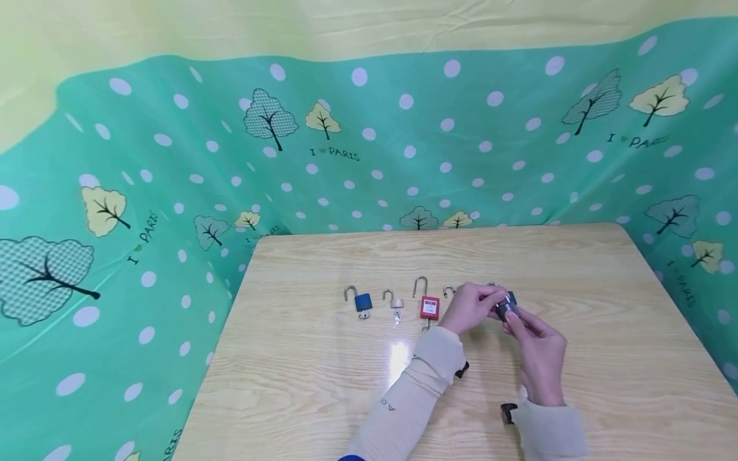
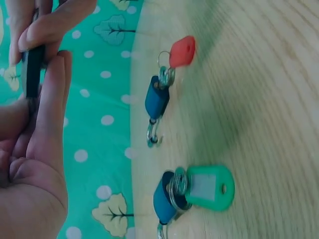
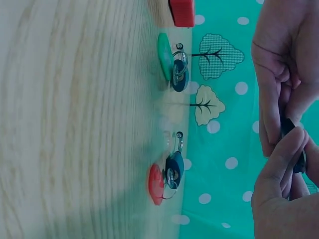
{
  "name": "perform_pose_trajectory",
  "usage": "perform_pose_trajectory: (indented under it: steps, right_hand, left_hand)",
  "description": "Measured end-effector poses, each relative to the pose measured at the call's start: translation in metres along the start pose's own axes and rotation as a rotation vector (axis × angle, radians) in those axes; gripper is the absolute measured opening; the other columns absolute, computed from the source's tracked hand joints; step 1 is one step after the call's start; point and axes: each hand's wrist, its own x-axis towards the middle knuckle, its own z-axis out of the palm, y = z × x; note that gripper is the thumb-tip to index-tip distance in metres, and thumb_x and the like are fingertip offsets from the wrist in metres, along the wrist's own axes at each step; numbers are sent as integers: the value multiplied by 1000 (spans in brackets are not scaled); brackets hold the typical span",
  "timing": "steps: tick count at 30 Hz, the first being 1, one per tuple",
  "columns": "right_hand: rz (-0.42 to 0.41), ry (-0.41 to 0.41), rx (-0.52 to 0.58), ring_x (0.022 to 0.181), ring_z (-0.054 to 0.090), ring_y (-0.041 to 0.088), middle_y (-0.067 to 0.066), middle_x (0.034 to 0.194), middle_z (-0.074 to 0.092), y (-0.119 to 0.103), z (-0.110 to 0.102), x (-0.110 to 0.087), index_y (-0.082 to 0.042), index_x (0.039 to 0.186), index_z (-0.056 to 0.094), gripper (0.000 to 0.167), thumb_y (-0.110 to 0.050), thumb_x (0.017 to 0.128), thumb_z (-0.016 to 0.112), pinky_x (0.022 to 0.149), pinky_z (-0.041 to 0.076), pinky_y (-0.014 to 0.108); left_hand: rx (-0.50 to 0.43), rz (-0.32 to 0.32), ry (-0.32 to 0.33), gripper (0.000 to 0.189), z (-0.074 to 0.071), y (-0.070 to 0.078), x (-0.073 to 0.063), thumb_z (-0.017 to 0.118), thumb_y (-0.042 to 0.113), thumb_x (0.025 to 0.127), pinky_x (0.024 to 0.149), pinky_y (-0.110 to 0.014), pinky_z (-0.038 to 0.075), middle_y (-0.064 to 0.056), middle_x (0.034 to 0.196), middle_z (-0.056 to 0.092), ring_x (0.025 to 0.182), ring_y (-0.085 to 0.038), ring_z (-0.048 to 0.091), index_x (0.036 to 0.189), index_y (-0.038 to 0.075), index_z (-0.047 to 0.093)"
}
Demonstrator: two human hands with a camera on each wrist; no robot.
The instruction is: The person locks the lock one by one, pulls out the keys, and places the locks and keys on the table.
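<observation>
Both hands meet over the right half of the table, around a small black block-shaped object (image 1: 506,306) with a shiny strip; fingers hide its exact kind. The right hand (image 1: 539,349) pinches its body between thumb and fingers. At its other end, the left hand (image 1: 473,304) pinches the part nearest it. In the left wrist view, the black object (image 2: 33,72) shows a flat, narrow side. Beyond the hands, a blue padlock with a red key tag (image 2: 182,52) and another blue padlock (image 2: 163,199) with a green key tag (image 2: 212,188) lie on the table, their shackles raised.
Left of the hands lie a blue padlock (image 1: 363,301), a small silver padlock (image 1: 396,303) and a red padlock (image 1: 429,307), all with open shackles and keys. The wooden table (image 1: 288,384) is bordered by a green dotted curtain (image 1: 403,160) at its back and sides.
</observation>
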Motion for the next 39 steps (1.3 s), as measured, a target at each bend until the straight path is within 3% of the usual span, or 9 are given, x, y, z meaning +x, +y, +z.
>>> perform_pose_trajectory:
  steps: [6, 11, 13, 17, 20, 25, 34, 39]
  right_hand:
    - [4, -18, 70, 74, 73, 12, -4, 90, 74, 0, 1, 4, 3, 120, 68, 39, -12, 85, 78, 72, 59, 22]
    - [-31, -84, 131, 70, 72, 13, 4, 85, 72, -1, 5, 6, 3, 107, 63, 27, -9, 86, 76, 70, 60, 25]
    - [-58, -127, 60, 68, 71, 13, 5, 83, 71, -1, 6, 5, 4, 104, 60, 25, -12, 90, 72, 69, 60, 26]
    - [-146, -231, -260, 60, 65, 10, 5, 74, 65, 1, 6, 2, 9, 99, 58, 40, -30, 101, 57, 59, 59, 26]
    - [-217, -269, -438, 55, 55, 9, 5, 70, 58, 2, 7, 2, 9, 93, 57, 51, -39, 105, 45, 51, 51, 24]
    - [-286, -200, -527, 54, 42, 10, 5, 69, 49, 1, 8, 2, 3, 89, 57, 48, -39, 106, 42, 47, 37, 26]
    - [-99, -169, -454, 56, 42, 8, 4, 73, 50, -5, 5, -7, 3, 99, 58, 54, -47, 104, 39, 46, 38, 25]
    - [-90, -171, -466, 54, 41, 9, 5, 72, 49, -4, 6, -9, 3, 96, 57, 55, -48, 104, 39, 45, 38, 25]
  left_hand:
    - [-175, -13, 1, 28, -3, -3, 3, 62, 25, 98, 70, -18, 58, -6, 104, 76, 68, -4, 70, 117, 8, 73]
    - [-277, -11, 14, 27, -9, -3, 6, 64, 23, 97, 72, -21, 58, -7, 101, 77, 73, -8, 73, 115, 5, 74]
    - [-336, -22, 8, 27, -10, -4, 7, 65, 23, 96, 75, -23, 59, -7, 101, 77, 75, -9, 73, 115, 5, 74]
    - [-408, -30, -4, 26, -11, -9, 7, 64, 21, 97, 77, -27, 60, -8, 103, 76, 77, -12, 73, 115, 6, 73]
    - [-402, -11, -1, 26, -10, -8, 6, 62, 20, 98, 77, -28, 60, -10, 105, 75, 76, -11, 73, 115, 5, 73]
    - [-379, -14, 25, 26, -4, 0, 6, 63, 19, 97, 75, -25, 60, -11, 101, 76, 71, -9, 71, 115, 3, 72]
    - [-264, -54, -22, 32, 4, 2, 8, 62, 25, 97, 76, -18, 56, -10, 98, 76, 69, -9, 71, 121, 5, 70]
    - [-216, -31, 2, 31, 7, -3, 6, 63, 25, 97, 71, -19, 57, -8, 98, 76, 64, -3, 67, 121, 6, 70]
